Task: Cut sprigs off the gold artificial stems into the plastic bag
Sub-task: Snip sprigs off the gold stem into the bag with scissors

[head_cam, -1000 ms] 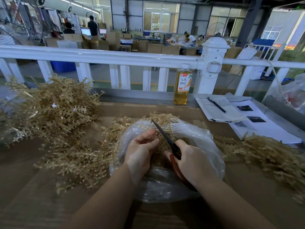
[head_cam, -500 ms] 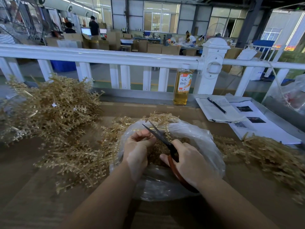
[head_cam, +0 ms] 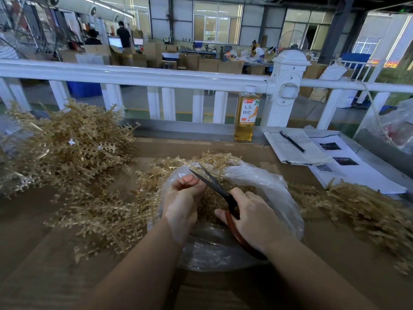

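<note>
Gripping scissors right hand; left hand above plastic bag.

A tea bottle stands by the white railing, near a pen lying on papers.

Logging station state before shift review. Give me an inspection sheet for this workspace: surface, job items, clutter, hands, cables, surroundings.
Surface: brown table, partly covered by stems.
Job's things: clear plastic bag open at centre, cut gold sprigs inside; big pile of gold stems at left, a smaller pile at right; scissors with blades parted over the bag.
Clutter: drink bottle by the rail; notebook with a pen on it; printed sheets.
Hands: left hand pinches something small at the blades, hidden by fingers; right hand grips the scissors' red handles.
Cables: nothing seen.
Surroundings: white railing; workshop with cartons and people beyond.
</note>
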A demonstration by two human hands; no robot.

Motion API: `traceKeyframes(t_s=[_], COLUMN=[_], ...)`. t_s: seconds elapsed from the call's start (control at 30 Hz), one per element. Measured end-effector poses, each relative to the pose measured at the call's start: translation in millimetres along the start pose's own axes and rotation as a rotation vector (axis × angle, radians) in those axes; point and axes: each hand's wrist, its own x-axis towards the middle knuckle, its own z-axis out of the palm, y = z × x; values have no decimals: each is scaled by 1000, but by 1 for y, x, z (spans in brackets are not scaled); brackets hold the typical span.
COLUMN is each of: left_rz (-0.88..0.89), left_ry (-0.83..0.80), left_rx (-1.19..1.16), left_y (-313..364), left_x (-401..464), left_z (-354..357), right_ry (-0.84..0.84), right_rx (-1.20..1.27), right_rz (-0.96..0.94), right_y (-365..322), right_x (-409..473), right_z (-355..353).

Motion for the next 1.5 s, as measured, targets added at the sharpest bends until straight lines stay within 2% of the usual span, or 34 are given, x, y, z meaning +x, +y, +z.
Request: traceKeyframes(t_s=[0.73, 0.87, 1.07, 1.3, 1.5], left_rz=[-103, -142, -117, -84, -117], left_ry=[-143, -119, -62, -139, -91], left_rx=[41, -16, 22, 117, 99], left_y=[5, 5, -1, -3, -3], left_x=[-5, -5, -4, -5, -4], left_z=[-3, -3, 0, -4, -2], right_ry=[1, 7, 24, 27, 41], right_rx=[-8, -10, -23, -36, -42], right_rz=[-45, -33, -36, -44, -49], right_y=[-2, -2, -3, -4, -3], right_x=[2, 1, -2, -2, -4], right_z=[1, 2, 1, 0, 1])
